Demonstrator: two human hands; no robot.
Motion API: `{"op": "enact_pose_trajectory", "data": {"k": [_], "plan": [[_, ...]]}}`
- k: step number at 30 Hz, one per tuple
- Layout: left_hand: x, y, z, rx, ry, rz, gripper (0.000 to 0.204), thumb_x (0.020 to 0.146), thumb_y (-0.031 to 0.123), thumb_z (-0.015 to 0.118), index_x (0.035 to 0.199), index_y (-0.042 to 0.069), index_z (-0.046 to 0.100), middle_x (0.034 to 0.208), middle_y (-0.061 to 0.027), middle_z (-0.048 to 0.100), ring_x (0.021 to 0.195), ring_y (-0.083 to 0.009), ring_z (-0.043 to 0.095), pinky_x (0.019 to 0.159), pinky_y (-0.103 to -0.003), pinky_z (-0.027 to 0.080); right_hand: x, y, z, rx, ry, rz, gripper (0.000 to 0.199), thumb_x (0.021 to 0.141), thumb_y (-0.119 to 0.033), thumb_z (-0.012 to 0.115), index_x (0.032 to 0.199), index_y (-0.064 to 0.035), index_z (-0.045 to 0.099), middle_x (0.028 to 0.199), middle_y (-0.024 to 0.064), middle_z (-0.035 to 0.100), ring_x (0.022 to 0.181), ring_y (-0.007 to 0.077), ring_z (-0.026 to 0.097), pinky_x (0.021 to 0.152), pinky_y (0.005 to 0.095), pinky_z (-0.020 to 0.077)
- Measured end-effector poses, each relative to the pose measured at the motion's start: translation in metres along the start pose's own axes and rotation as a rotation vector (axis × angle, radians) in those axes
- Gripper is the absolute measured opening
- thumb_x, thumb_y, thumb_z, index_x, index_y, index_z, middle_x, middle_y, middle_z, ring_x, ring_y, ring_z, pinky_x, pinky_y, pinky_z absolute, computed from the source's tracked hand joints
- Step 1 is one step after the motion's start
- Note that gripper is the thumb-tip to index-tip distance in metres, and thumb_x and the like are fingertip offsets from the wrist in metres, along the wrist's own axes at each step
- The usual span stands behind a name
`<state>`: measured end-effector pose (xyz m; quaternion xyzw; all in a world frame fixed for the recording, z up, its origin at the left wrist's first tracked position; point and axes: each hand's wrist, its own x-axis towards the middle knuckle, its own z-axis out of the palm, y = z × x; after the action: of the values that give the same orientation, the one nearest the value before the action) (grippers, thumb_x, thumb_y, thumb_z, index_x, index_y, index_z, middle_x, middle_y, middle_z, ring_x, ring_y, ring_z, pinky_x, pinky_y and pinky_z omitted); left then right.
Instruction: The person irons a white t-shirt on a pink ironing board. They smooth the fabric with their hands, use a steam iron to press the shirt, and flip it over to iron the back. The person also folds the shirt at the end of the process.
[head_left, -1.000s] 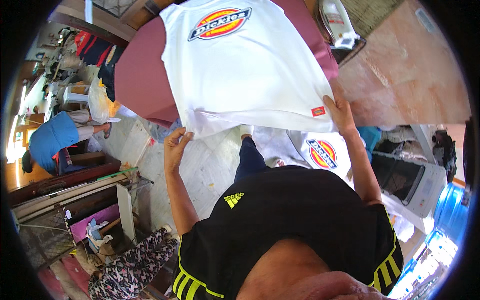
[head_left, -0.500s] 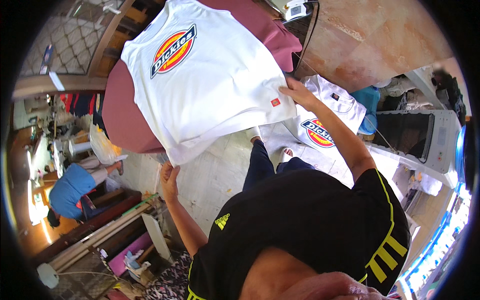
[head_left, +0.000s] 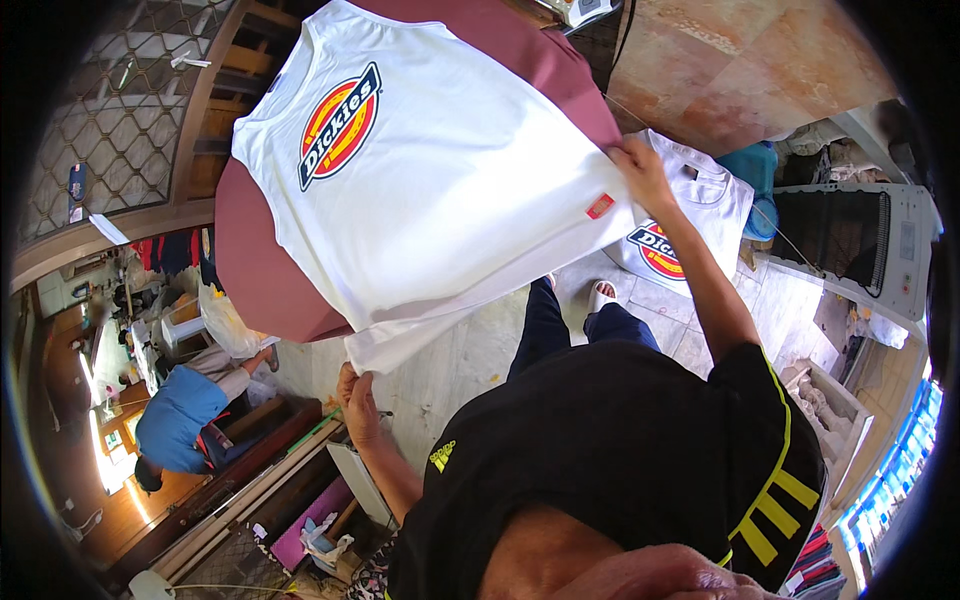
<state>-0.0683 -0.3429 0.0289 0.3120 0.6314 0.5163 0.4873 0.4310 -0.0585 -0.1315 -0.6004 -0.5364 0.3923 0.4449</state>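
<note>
A second white printed shirt is lying on the tiled floor beside a white appliance, while a person in a blue top is bending near a wooden bench.

Left hand: low on the near left, forearm bare and rising from the lower edge, fingers curled closed in a pinch. Right hand: farther off to the right, arm extended nearly straight, fingers likewise pinched closed.
</note>
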Motion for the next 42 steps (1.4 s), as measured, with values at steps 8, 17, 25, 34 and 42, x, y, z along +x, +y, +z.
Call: {"op": "enact_pose_trajectory", "data": {"k": [8, 17, 25, 34, 42], "plan": [[0.008, 0.012, -0.012, 0.062, -0.035, -0.048, 0.038, 0.081, -0.002, 0.055, 0.118, -0.002, 0.064, 0.119, -0.0082, 0.065, 0.106, -0.0204, 0.062, 0.097, -0.031, 0.045, -0.009, -0.014, -0.028, 0.099, 0.019, 0.21, 0.02, 0.095, -0.017, 0.064, 0.102, 0.001, 0.065, 0.071, 0.0022, 0.061, 0.064, 0.0081, 0.054, 0.057, 0.0256, 0.0418], [0.039, 0.031, 0.004, 1.011, -0.341, -0.188, 0.042, 0.083, 0.013, 0.074, 0.121, 0.007, 0.06, 0.114, -0.0048, 0.063, 0.11, -0.0173, 0.057, 0.091, -0.032, 0.046, -0.014, -0.006, -0.008, 0.368, 0.171, 0.134, 0.035, 0.097, -0.027, 0.064, 0.122, -0.0061, 0.05, 0.076, 0.0008, 0.061, 0.066, 0.0051, 0.052, 0.057, 0.0216, 0.0385], [0.127, -0.069, 0.03, -0.04, 0.549, 0.168, 0.025, 0.092, 0.024, 0.073, 0.098, 0.01, 0.053, 0.089, 0.0032, 0.057, 0.078, -0.0044, 0.049, 0.066, -0.022, 0.038, -0.014, -0.05, -0.014, 0.118, -0.606, 0.136, 0.029, 0.094, -0.014, 0.065, 0.118, 0.0005, 0.059, 0.105, 0.0081, 0.069, 0.092, 0.0114, 0.064, 0.081, 0.0271, 0.0505], [0.126, -0.077, 0.051, -0.208, 0.663, 0.258, 0.026, 0.091, 0.027, 0.074, 0.089, 0.012, 0.054, 0.073, 0.0093, 0.047, 0.063, -0.0011, 0.038, 0.054, -0.019, 0.029, 0.021, -0.077, 0.014, 0.137, -0.462, -0.051, 0.019, 0.097, -0.02, 0.062, 0.088, -0.0033, 0.061, 0.069, -0.0031, 0.05, 0.064, 0.0057, 0.047, 0.058, 0.0248, 0.0374], [0.117, -0.04, 0.022, -0.058, 0.447, 0.202, 0.02, 0.098, 0.029, 0.065, 0.087, 0.013, 0.063, 0.082, 0.0057, 0.064, 0.074, -0.0035, 0.056, 0.066, -0.021, 0.043, 0.037, -0.118, 0.001, 0.082, -0.515, -0.062, 0.027, 0.097, -0.02, 0.062, 0.073, -0.0093, 0.056, 0.065, -0.0082, 0.043, 0.061, 0.0018, 0.04, 0.054, 0.0218, 0.0315]]}}
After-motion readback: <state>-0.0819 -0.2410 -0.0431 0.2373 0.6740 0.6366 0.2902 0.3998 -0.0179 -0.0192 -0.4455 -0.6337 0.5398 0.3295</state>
